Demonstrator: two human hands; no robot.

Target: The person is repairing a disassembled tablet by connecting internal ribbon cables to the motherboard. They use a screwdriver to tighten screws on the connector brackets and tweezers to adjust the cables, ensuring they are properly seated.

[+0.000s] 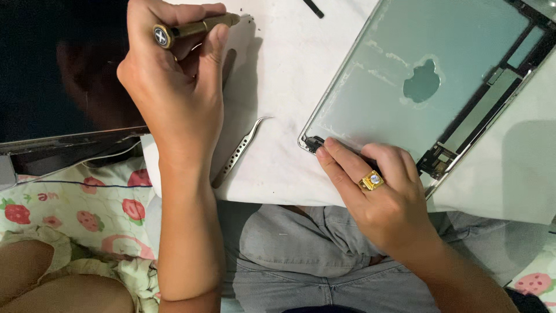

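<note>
My left hand (174, 87) grips a brass-coloured screwdriver (194, 28) with its tip pointing toward the white board (289, 75) on my lap. My right hand (376, 191), wearing a gold ring, rests on the near corner of an opened silver tablet shell (382, 75). Its fingertips press a small black part (313, 143) at that corner. Curved metal tweezers (240, 150) lie on the board between my two hands.
A dark glass screen panel (52, 69) lies at the left, partly over a strawberry-print cloth (87, 203). A black strip (314, 8) sits at the board's far edge. My grey-clad legs (289, 255) are below the board.
</note>
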